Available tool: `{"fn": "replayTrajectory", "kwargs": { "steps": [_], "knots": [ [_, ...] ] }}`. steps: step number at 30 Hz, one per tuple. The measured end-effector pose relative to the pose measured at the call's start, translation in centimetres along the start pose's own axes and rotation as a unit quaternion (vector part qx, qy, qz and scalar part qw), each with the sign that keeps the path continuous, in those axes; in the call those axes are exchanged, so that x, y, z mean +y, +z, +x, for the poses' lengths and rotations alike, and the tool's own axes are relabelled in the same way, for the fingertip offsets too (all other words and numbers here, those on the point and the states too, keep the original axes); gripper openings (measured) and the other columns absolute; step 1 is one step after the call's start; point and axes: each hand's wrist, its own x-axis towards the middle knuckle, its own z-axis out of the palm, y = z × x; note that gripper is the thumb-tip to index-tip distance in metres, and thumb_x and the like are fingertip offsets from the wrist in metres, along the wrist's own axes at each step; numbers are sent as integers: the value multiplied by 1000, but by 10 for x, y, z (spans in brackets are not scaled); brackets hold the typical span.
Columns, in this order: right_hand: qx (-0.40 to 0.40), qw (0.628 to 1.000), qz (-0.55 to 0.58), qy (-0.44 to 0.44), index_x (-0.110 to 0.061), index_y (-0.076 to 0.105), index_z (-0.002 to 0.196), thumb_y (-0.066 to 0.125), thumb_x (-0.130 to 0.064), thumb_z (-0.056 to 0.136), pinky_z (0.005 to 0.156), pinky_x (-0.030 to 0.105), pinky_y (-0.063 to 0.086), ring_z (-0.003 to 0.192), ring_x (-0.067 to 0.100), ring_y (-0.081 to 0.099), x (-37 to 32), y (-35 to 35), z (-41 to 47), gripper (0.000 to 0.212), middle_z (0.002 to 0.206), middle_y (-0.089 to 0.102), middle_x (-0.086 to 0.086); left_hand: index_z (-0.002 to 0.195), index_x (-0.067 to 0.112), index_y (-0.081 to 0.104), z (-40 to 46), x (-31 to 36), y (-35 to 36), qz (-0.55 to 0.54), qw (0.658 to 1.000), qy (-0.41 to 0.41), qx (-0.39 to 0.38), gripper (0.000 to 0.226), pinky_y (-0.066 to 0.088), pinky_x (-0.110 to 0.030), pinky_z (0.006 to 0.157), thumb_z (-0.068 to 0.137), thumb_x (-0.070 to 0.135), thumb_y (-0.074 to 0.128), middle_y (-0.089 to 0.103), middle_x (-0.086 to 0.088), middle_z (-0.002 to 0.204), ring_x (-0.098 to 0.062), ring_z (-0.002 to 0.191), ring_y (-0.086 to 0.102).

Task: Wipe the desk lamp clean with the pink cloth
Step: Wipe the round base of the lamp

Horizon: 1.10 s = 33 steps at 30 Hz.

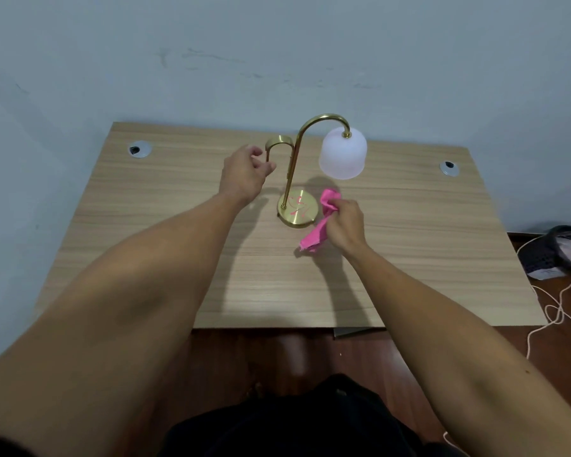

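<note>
Both my arms are bare from the upper arm down, with no sleeves, watch, bracelet or rings visible. My left hand (246,174) and right hand (345,225) wear no gloves. Below, at the frame's lower edge, I wear a dark garment (310,420) (black, details too dim to tell), with folds showing across it.

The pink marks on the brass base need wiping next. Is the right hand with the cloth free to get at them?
Probably yes: the right hand holds the pink cloth right beside the base, nothing between; the shade hangs above.
</note>
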Motion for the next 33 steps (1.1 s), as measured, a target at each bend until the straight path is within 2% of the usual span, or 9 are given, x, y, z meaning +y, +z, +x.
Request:
{"fn": "replayTrajectory", "kwargs": {
  "steps": [3, 5, 8, 12, 16, 20, 26, 30, 33],
  "knots": [
    [30, 997, 37, 69, -9, 75, 120, 46, 7, 90, 92, 31, 48, 112, 32, 65, 12, -6, 7, 45, 120, 72, 16, 128, 8, 65, -9, -12, 11, 18, 998, -58, -11, 49, 54, -39, 103, 94, 42, 72, 72, -7, 115, -26, 110, 67],
    [35, 992, 56, 109, -9, 74, 115, 48, 1, 91, 86, 36, 49, 107, 34, 66, 21, -7, 16, 37, 115, 74, 16, 122, 8, 68, -13, -18, 23, 27, 997, -66, -35, 45, 54, -41, 105, 95, 43, 71, 73, -10, 116, -28, 112, 68],
    [37, 986, 81, 141, -12, 73, 107, 49, -6, 92, 72, 30, 40, 93, 30, 64, 32, -7, 33, 29, 108, 74, 15, 125, 9, 70, -14, -19, 39, 19, 997, -54, -48, 45, 54, -37, 104, 96, 43, 70, 74, -6, 112, -25, 110, 69],
    [34, 983, 94, 156, -14, 71, 113, 46, -8, 93, 76, 29, 41, 102, 31, 64, 39, -3, 60, 33, 109, 72, 11, 139, 13, 64, -10, -12, 55, 0, 998, -52, -41, 53, 54, -34, 105, 96, 43, 69, 74, -3, 115, -18, 107, 69],
    [70, 974, 139, 163, -17, 69, 113, 40, -10, 93, 73, 18, 47, 88, 22, 66, 32, 7, 83, 36, 112, 71, 9, 124, 21, 72, -1, -5, 65, -13, 1000, -10, -13, 41, 59, -35, 92, 93, 47, 69, 76, 5, 92, -12, 87, 71],
    [62, 981, 142, 120, -9, 67, 121, 43, -15, 100, 82, 33, 43, 112, 36, 62, 22, 27, 93, 32, 121, 70, 17, 97, 19, 74, 0, -7, 69, 17, 998, 59, -13, 30, 59, -46, 74, 98, 46, 60, 74, -1, 80, -19, 74, 70],
    [-73, 994, 80, 20, -2, 61, 128, 42, -12, 107, 93, 44, 54, 112, 40, 64, 23, 76, 92, 31, 119, 67, 24, 96, 13, 72, 9, -10, 68, 77, 992, 98, -36, 28, 58, -46, 71, 102, 35, 57, 73, -3, 79, -22, 73, 69],
    [-171, 961, -187, -110, -16, 33, 158, 35, -23, 111, 124, 52, 28, 153, 36, 30, 43, 107, 95, 48, 164, 33, 17, 94, 8, 71, 14, -8, 65, 103, 986, 119, -56, 29, 56, -44, 68, 103, 32, 56, 70, -6, 75, -22, 66, 62],
    [-158, 924, -289, -194, -20, 22, 162, 38, -32, 107, 126, 54, 19, 156, 36, 20, 56, 110, 90, 58, 169, 23, 12, 94, 7, 72, 15, -7, 63, 107, 984, 125, -64, 29, 54, -40, 68, 103, 29, 56, 67, -2, 74, -22, 67, 61]
  ]
}}
